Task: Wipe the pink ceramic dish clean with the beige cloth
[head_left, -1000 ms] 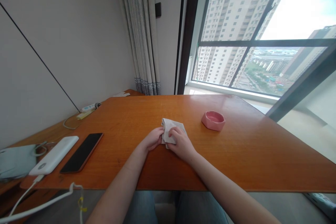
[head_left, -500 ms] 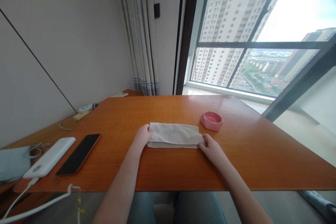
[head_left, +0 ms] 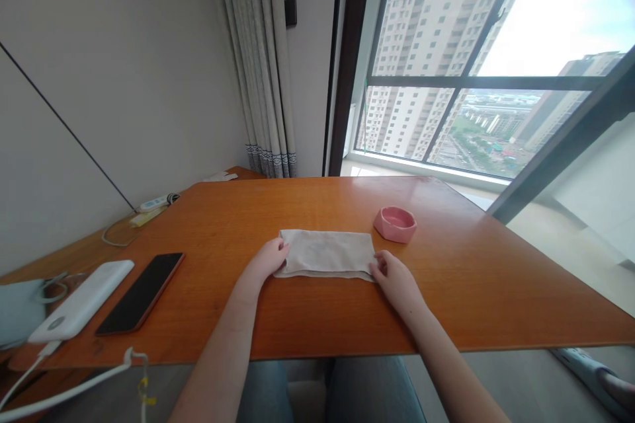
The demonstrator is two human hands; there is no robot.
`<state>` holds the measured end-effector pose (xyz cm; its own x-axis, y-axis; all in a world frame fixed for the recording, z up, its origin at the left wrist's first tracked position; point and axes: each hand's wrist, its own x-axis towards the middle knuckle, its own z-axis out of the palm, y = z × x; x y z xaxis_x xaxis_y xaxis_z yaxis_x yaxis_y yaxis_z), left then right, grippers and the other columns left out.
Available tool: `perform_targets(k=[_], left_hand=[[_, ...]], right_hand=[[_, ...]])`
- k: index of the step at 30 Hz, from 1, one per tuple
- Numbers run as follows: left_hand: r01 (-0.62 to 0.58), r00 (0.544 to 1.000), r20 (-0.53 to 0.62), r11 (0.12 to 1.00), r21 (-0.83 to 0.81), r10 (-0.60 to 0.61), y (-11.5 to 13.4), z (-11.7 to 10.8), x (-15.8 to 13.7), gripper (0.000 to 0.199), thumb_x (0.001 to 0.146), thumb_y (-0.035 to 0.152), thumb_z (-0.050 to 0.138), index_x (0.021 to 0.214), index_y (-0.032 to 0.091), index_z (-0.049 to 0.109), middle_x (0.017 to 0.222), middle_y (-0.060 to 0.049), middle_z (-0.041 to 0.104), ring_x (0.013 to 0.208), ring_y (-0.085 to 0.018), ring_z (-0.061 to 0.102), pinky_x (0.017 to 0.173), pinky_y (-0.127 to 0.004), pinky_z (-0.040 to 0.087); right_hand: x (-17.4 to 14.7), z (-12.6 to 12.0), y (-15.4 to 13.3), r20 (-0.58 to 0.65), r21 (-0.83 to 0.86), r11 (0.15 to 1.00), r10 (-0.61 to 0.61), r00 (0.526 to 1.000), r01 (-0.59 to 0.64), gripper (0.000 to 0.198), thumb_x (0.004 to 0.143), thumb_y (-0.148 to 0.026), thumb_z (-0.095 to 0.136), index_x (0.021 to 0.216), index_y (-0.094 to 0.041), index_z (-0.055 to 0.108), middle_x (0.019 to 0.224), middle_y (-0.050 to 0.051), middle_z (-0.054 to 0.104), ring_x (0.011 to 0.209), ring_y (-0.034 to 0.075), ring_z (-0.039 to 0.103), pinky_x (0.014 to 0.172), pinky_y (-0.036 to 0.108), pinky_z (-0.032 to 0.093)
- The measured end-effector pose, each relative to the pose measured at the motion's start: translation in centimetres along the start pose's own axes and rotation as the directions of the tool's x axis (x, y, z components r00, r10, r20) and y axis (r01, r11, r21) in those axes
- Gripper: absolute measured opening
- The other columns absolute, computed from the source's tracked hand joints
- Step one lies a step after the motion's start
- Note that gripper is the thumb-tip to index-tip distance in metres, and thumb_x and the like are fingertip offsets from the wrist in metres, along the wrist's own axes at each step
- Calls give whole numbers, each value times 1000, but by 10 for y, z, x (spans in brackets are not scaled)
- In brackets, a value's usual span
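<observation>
A folded off-white cloth (head_left: 327, 252) lies flat on the wooden table, a long strip with its layers nearly lined up along the near edge. My left hand (head_left: 270, 256) is closed on the cloth's left end, thumb on top. At the lower right corner, my right hand (head_left: 389, 271) pinches the cloth's edge between thumb and fingers. Just beyond the right end sits a pink angular bowl (head_left: 395, 225), apart from my hand.
On the left of the table (head_left: 317, 324) lie a black phone (head_left: 141, 294) and a white power bank (head_left: 82, 301) with a cable plugged in. A power strip (head_left: 153, 203) rests by the wall. A large window (head_left: 446, 82) stands behind on the right.
The cloth's upper layer has come down toward me, so less of the layer beneath shows along the near edge. Both hands stay at its ends. The view has shifted slightly.
</observation>
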<state>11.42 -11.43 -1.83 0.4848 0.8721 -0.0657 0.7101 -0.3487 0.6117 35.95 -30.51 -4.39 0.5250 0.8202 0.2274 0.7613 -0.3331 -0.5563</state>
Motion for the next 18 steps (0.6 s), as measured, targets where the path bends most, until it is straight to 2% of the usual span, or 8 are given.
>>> perform_targets(k=[7, 13, 18], left_hand=[[55, 998, -39, 998, 41, -53, -5, -1, 2, 20, 81, 25, 44, 63, 18, 47, 71, -6, 60, 63, -16, 51, 55, -25, 31], [60, 998, -32, 995, 78, -57, -6, -4, 1, 20, 77, 23, 45, 57, 19, 42, 60, -2, 52, 55, -14, 45, 52, -25, 26], [55, 997, -50, 992, 109, -50, -4, -4, -2, 13, 72, 18, 48, 60, 19, 43, 61, -1, 51, 57, -14, 45, 53, -26, 25]], right_hand=[[0, -9, -2, -28, -6, 1000, -15, 999, 15, 19, 78, -25, 41, 86, -21, 58, 81, 4, 63, 76, 20, 58, 68, 30, 41], [-2, -15, -1, 8, -35, 999, -9, 1000, 10, 14, 77, -22, 42, 80, -21, 56, 76, 3, 62, 72, 19, 57, 66, 29, 40], [-4, -14, -3, 64, -122, 992, -26, 998, 34, 12, 74, -19, 45, 79, -21, 56, 72, 2, 61, 68, 17, 55, 63, 27, 37]])
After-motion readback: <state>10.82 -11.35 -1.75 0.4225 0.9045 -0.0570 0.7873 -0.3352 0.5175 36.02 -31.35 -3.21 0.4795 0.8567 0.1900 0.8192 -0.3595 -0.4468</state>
